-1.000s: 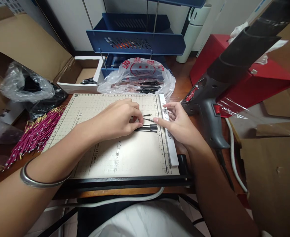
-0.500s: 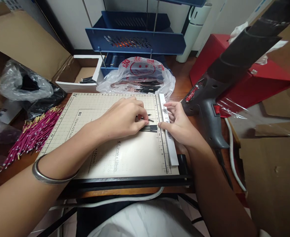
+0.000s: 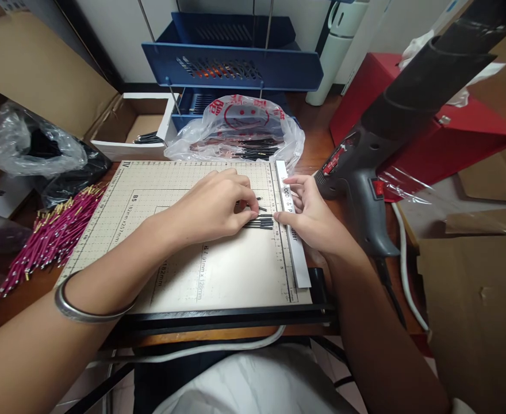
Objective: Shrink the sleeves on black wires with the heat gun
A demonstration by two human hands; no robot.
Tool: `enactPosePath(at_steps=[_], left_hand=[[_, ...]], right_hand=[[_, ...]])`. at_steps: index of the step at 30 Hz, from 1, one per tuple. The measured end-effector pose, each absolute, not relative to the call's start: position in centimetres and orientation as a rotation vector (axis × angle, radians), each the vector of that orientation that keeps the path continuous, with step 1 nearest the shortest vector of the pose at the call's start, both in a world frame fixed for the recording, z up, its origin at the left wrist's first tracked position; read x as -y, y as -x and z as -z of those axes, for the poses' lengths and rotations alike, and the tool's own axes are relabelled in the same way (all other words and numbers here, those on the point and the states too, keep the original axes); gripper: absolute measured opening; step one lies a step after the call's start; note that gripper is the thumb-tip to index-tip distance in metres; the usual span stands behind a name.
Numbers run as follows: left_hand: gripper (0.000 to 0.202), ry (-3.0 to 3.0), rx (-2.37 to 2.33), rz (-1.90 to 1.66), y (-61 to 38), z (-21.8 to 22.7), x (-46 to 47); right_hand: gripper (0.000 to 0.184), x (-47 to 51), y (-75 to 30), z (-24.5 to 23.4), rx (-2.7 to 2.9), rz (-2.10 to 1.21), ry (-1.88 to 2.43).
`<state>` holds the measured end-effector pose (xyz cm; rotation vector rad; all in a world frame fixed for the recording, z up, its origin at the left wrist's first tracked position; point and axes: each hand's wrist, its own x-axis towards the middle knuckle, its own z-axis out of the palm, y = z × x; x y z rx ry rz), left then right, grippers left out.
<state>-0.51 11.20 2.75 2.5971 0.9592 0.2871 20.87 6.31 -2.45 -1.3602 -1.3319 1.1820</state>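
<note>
My left hand (image 3: 225,201) is over the cream gridded board of a paper cutter (image 3: 236,270). Its thumb and index finger are pinched on a thin black wire (image 3: 262,209), largely hidden by the fingertips. Just below them, several short black wires (image 3: 260,224) lie side by side, pointing right. My right hand (image 3: 307,213) rests across the pale strip (image 3: 295,259) along the board's right edge. Its thumb is stretched out to the right ends of the wires, apart from the index finger; its other fingers are curled and partly hidden.
A grey heat gun (image 3: 360,178) stands at the right, before a red box (image 3: 348,103). Behind the board are a clear plastic bag (image 3: 188,141) holding black wires, a white box (image 3: 123,150) and a blue rack (image 3: 236,69). Magenta wires (image 3: 54,230) lie in a pile at the left.
The view has shifted slightly. Both hands keep nearly the same place and pose, and the row of black wires looks the same.
</note>
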Motion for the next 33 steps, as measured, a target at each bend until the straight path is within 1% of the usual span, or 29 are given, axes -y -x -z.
enactPosePath(at_steps=[10,18,22,33], left_hand=[[0.016,-2.628,-0.897,-0.358,0.5,-2.3,-11.4],[0.020,-2.744,-0.802,-0.290,0.6,-2.6,-11.7],[0.020,-2.763,-0.829,-0.281,0.4,-2.6,-11.4],[0.019,-2.638,-0.845,-0.366,1.7,-2.9,-10.7]], right_hand=[[0.062,-6.2,-20.8,2.5,1.366,-1.141,1.389],[0.065,-6.2,-20.4,2.0,1.312,-1.160,1.430],[0.066,-6.2,-20.6,2.3,1.326,-1.157,1.402],[0.069,-6.1,-21.4,2.1,1.345,-1.273,1.314]])
